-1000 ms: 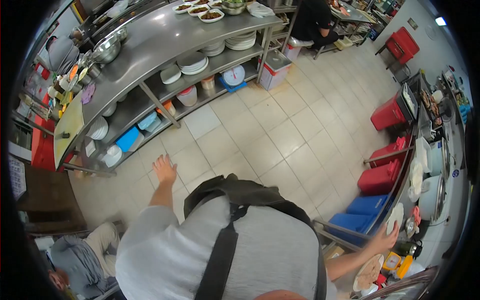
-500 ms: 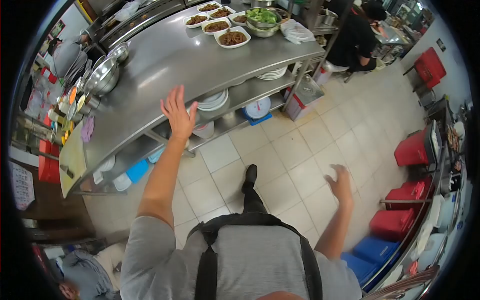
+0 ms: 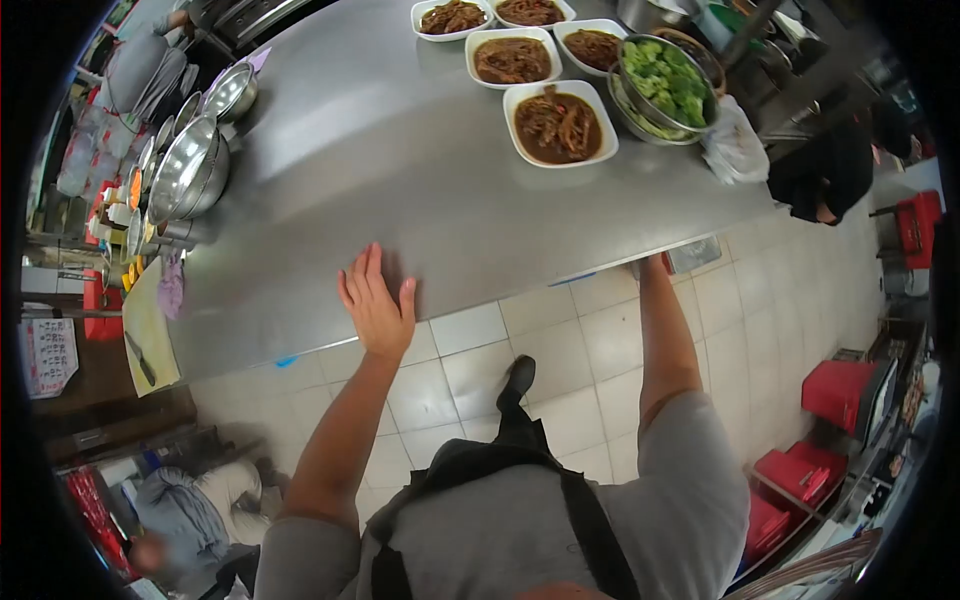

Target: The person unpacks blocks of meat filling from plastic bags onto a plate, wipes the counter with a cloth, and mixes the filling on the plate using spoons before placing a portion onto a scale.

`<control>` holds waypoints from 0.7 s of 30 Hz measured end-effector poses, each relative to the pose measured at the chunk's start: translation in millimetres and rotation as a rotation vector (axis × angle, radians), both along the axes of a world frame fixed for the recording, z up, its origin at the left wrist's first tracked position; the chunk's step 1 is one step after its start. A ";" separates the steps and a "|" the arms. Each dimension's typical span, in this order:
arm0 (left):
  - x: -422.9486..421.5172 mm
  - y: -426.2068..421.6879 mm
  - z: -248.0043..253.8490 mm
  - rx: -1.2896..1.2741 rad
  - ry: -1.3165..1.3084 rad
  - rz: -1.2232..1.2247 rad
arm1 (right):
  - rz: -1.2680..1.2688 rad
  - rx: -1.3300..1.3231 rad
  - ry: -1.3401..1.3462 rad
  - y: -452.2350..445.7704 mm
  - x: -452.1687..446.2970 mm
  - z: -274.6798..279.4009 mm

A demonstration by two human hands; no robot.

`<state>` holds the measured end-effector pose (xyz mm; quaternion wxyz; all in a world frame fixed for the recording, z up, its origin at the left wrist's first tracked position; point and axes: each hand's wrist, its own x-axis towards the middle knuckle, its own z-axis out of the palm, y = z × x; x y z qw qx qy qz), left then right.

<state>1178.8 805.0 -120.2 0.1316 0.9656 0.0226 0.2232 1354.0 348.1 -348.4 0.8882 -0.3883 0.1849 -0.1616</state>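
My left hand [image 3: 377,303] rests on or just over the front edge of the steel counter [image 3: 330,200], fingers apart and holding nothing. My right hand [image 3: 655,262] reaches in at the counter's front edge further right; most of it is hidden under the counter, and so are its fingers. Beyond it on the counter stand several white bowls of brown food, the nearest one [image 3: 558,124] between and above my hands. A metal bowl of green broccoli [image 3: 664,84] is to their right, beside a white plastic bag [image 3: 735,142].
Metal bowls [image 3: 187,168] stand at the counter's left, near a purple cloth [image 3: 171,286] and a yellow board [image 3: 150,330] with a knife [image 3: 141,357]. Red bins [image 3: 840,393] line the right side. Other people are at upper left, lower left and upper right.
The counter is now closer. My left hand has come to its front edge. My right hand, earlier open over the floor, has moved forward to the counter's edge and under it.
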 end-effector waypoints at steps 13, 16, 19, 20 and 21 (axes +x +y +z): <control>0.1 0.0 7.2 0.024 0.169 -0.054 | -0.166 0.106 0.143 -14.9 -4.8 8.5; 1.2 -1.5 8.2 0.017 0.177 -0.054 | -0.179 0.109 0.145 -21.3 -6.3 9.2; 1.8 -2.0 9.7 0.022 0.183 -0.059 | -0.190 0.108 0.142 -28.8 -5.7 11.7; 2.4 -1.5 10.0 0.027 0.180 -0.067 | -0.194 0.108 0.140 -30.8 -4.2 12.7; 2.9 -1.2 9.8 0.028 0.182 -0.067 | -0.194 0.110 0.137 -32.9 -4.1 12.9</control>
